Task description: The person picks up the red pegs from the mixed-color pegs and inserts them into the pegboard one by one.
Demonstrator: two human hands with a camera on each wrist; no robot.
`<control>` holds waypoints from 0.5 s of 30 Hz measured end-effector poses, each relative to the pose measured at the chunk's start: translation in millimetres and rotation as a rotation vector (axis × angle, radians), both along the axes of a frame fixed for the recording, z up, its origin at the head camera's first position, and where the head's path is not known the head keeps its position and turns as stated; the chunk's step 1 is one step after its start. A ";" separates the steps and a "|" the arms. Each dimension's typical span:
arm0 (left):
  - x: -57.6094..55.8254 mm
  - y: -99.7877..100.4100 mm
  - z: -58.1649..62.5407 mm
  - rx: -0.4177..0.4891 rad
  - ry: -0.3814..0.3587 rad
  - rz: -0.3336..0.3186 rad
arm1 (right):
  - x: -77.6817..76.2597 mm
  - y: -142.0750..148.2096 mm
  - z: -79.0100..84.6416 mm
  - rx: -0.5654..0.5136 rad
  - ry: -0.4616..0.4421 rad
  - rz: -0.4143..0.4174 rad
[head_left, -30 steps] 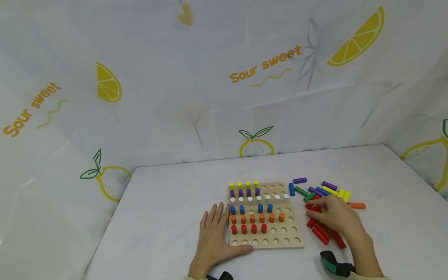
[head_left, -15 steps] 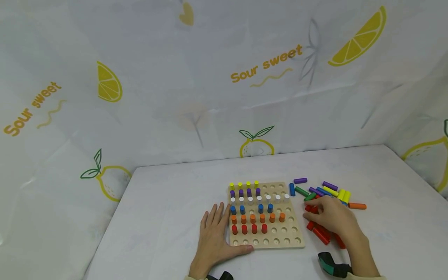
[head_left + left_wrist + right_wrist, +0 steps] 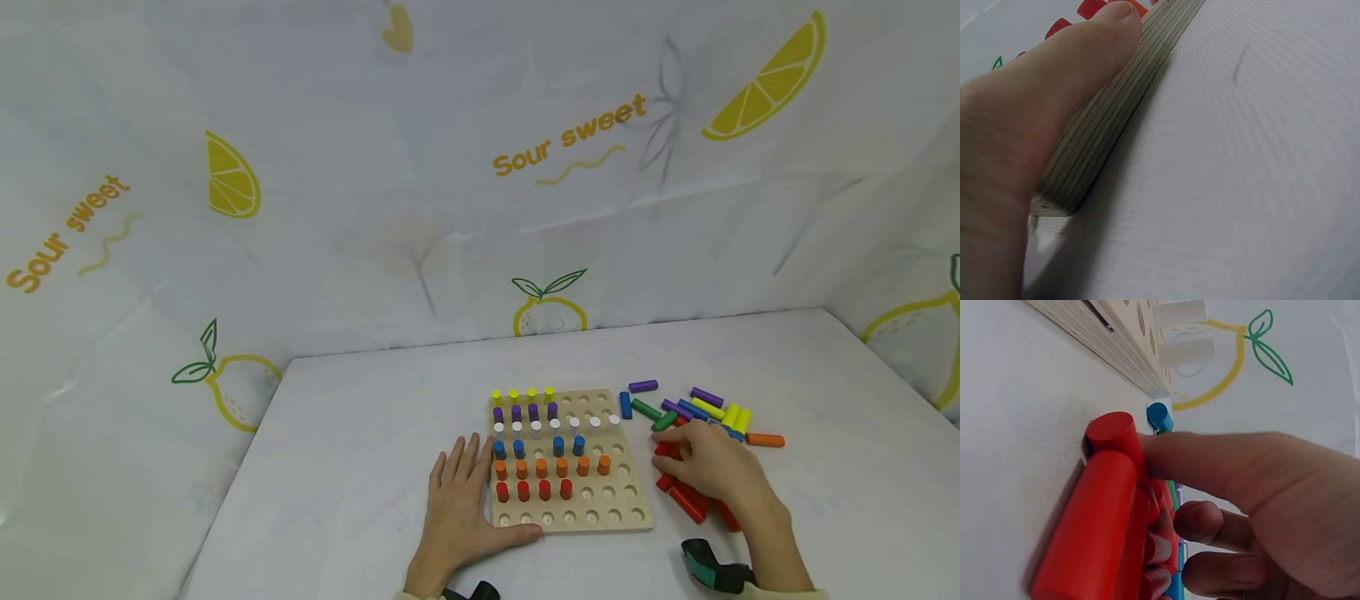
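Note:
A square wooden pegboard (image 3: pixel 577 500) lies on the table with rows of coloured pegs standing in its holes. The front row is bare holes; behind it stand red pegs (image 3: pixel 544 491), then orange pegs (image 3: pixel 562 467). My left hand (image 3: pixel 459 504) lies spread along the board's left side, thumb across its near left corner. Right of the board, my right hand (image 3: pixel 712 462) bends over a pile of loose red pegs (image 3: pixel 1088 531). Its thumb touches a red peg (image 3: pixel 1112 432) in the right wrist view. The index fingertip is hidden there, so a pinch cannot be confirmed.
Behind the right hand lie loose purple pegs (image 3: pixel 643 387), green pegs (image 3: pixel 646 409), blue pegs (image 3: pixel 626 405) and yellow pegs (image 3: pixel 742 420). One orange peg (image 3: pixel 765 440) sits farthest right. A white printed cloth (image 3: pixel 420 200) hangs beyond the table.
My right hand has shifted slightly left and toward me among the red pegs, then stayed nearly still. The left hand and the pegs on the board have not moved.

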State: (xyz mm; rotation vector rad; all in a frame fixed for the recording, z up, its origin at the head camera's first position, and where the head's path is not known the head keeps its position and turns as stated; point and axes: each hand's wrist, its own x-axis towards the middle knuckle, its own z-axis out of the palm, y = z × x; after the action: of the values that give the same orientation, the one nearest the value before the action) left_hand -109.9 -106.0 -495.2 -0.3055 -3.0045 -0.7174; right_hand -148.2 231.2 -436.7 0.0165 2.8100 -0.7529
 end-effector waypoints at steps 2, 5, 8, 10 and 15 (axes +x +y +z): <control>-0.1 0.0 -0.2 0.002 0.001 -0.002 | -0.3 0.6 -0.1 -0.004 -0.009 -0.002; -0.2 0.0 -0.4 0.004 0.001 -0.003 | -0.3 1.2 0.1 -0.012 -0.020 -0.006; -0.2 0.0 -0.3 0.004 0.002 -0.003 | -0.5 1.1 -0.4 -0.009 -0.016 -0.002; -0.1 0.0 -0.3 0.004 0.001 -0.002 | -0.4 0.6 -0.4 -0.003 -0.010 0.008; 0.1 -0.1 -0.7 -0.001 0.003 0.001 | -0.2 -0.3 0.3 0.012 -0.002 0.024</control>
State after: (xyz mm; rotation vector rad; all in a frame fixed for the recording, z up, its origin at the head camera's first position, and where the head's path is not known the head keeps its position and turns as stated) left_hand -109.9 -106.1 -496.0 -0.3043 -3.0025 -0.7145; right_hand -148.4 230.9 -436.4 -0.0140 2.8073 -0.7299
